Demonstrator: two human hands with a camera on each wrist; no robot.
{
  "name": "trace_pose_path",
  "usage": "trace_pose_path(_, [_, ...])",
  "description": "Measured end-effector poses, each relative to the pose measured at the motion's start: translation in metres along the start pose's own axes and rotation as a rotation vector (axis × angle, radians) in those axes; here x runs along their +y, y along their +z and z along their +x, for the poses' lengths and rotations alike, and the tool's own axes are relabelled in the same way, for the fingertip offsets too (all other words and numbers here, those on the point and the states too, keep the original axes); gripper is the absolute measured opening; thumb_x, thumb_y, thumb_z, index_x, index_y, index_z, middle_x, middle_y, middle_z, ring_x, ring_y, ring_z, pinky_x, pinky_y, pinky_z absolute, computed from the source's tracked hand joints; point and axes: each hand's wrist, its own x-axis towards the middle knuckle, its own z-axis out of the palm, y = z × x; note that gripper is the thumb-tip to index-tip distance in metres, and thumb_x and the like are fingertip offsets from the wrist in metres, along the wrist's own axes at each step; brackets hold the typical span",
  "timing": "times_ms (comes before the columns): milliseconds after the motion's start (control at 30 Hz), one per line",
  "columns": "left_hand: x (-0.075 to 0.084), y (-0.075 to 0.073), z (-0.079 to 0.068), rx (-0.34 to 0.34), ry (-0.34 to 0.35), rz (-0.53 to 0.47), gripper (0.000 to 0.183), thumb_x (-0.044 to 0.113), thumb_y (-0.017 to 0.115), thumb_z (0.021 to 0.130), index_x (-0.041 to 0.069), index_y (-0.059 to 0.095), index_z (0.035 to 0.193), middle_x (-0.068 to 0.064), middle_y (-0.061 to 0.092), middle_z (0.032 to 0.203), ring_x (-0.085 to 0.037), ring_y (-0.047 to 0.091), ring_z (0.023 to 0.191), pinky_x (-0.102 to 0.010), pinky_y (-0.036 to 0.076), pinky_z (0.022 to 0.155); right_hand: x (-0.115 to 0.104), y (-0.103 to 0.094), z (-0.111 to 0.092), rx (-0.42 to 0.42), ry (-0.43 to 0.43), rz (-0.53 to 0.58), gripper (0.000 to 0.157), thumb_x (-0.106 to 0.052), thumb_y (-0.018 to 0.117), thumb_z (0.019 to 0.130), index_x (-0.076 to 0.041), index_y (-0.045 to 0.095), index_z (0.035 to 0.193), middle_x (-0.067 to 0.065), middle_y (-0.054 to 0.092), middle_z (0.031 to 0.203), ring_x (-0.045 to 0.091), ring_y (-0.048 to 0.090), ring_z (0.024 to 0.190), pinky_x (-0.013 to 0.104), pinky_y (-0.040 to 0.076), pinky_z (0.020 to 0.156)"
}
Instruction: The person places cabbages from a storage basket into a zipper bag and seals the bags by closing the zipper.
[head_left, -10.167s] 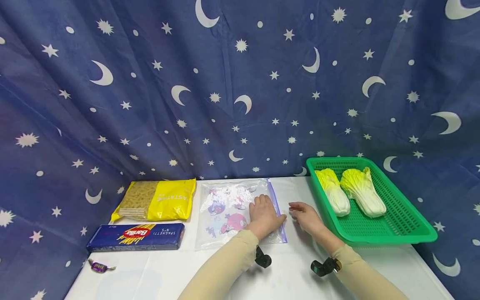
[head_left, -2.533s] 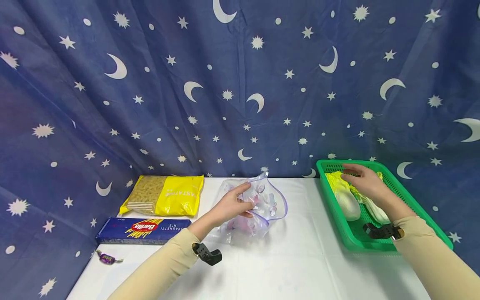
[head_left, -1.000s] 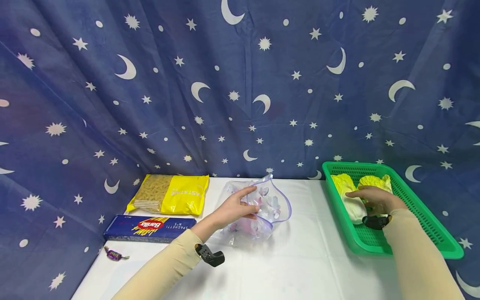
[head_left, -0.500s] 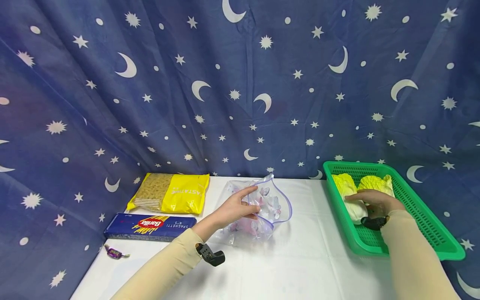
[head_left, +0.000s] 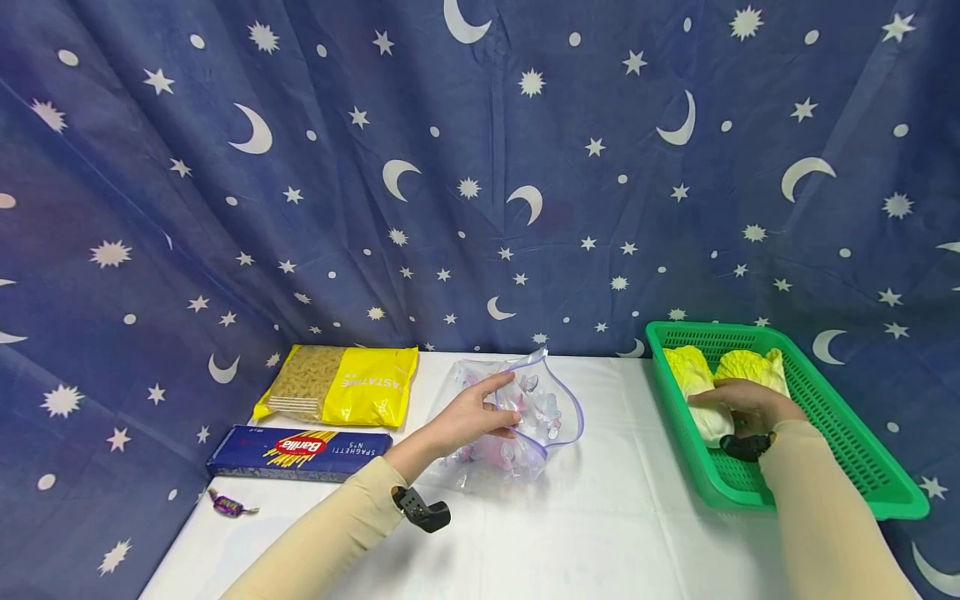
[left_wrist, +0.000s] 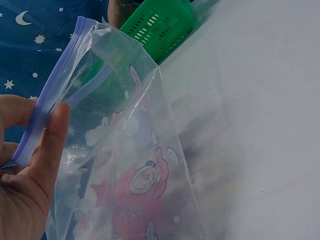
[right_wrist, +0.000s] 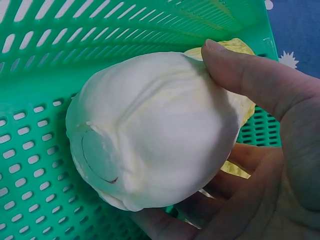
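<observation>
Bag (left_wrist: 132,200) was pinched by left hand (head_left: 465,421), left cabbage (right_wrist: 155,130) gripped by right hand (head_left: 757,404) — grasp step, apparently; lift seemed needed.

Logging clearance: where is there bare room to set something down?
Widest: white table between plastic bag and green basket, also nearer, between left sleeve and right sleeve. Smaller: between candy and left sleeve. Crowded: back left, pasta packet and spaghetti box; inside basket, around cabbages and right hand.

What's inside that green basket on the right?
One cabbage, held by the right hand, and a second cabbage beside it, its yellow leafy end showing. The hand hides much of the rest; whatever lies directly beneath both is covered.
</observation>
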Motion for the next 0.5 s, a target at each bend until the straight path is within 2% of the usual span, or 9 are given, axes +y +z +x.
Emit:
trace_pose_path(167, [-0.0003,-0.0005,-0.0005,-0.002,0.003,0.001,0.078,0.013,0.073,0.094,0.011,0.033,0.161,-0.025,0.071,0.11,-0.023,0.075,0.082,-0.034,0.059,0.089,-0.0003,0.0003,-0.0018,0.015,-0.004,0.002,0.112,-0.041,0.065,0.099,0.012,-0.017,0.153,0.043,-0.009,0.158,0.06,0.012,0.143,0.068,0.042,0.104])
trace_pose_path(333, [-0.0011,-0.0006,-0.001,0.004,0.0,0.015,0.078,0.014,0.073,0.094,0.01,0.033,0.161,-0.017,0.073,0.101,-0.026,0.075,0.083,-0.033,0.059,0.089,-0.0004,0.0015,-0.0037,0.036,-0.013,-0.007,0.111,-0.041,0.065,0.099,0.009,-0.016,0.155,0.043,-0.005,0.157,0.057,0.027,0.139,0.062,0.048,0.099])
trace_pose_path(500, [-0.0008,0.0004,-0.0012,0.01,-0.001,0.012,0.079,0.013,0.074,0.093,0.01,0.034,0.16,-0.013,0.074,0.097,-0.028,0.075,0.084,-0.033,0.059,0.089,-0.0017,0.0031,-0.005,0.031,-0.023,-0.01,0.108,-0.039,0.063,0.1,0.007,-0.017,0.156,0.044,-0.005,0.157,0.059,0.025,0.139,0.065,0.047,0.1])
